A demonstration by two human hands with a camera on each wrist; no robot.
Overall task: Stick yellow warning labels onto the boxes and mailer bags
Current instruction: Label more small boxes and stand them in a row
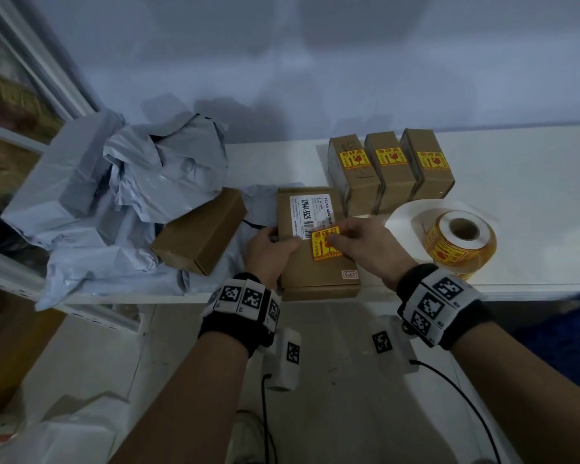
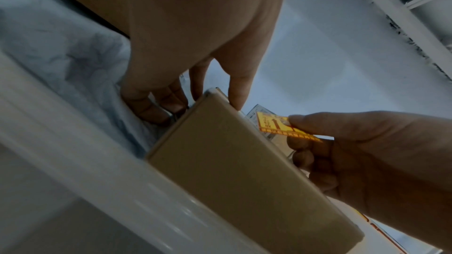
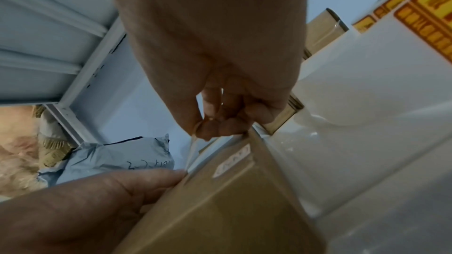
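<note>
Two hands: left (image 1: 269,253) gripping "12V4A-5525" box (image 1: 318,262), right (image 1: 365,244) pinching yellow label (image 1: 327,244).

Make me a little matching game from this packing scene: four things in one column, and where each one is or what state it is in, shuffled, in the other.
Things:
1. yellow label
2. label roll
3. three small boxes
4. grey mailer bags

Places or states:
A. piled at the table's left end
B. lined up at the back, each already labelled
C. pinched by the right hand over the flat box that the left hand steadies
D. on the table, right of the hands

Pairs: 1-C, 2-D, 3-B, 4-A
</note>
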